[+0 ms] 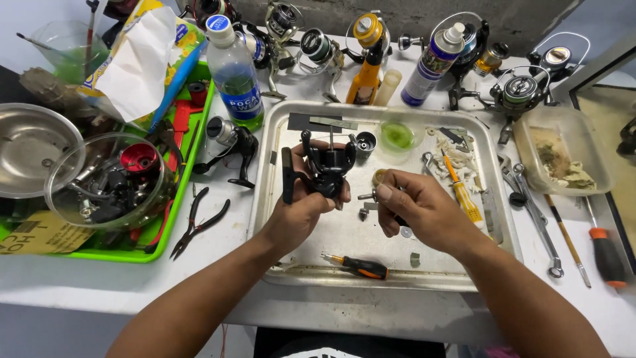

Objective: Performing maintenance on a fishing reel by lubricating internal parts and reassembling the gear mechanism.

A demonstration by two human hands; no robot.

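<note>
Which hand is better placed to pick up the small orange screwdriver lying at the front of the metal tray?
Probably the right hand. The orange screwdriver lies near it on the tray, and it holds only a small metal part, while the left hand grips the black reel body.

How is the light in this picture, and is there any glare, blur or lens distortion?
Head view: bright, even light with soft shadows under the hands; mild glare on the metal tray and steel bowl; the black reel body in the left hand is sharp; wide-lens bending curves the table edges.
</note>
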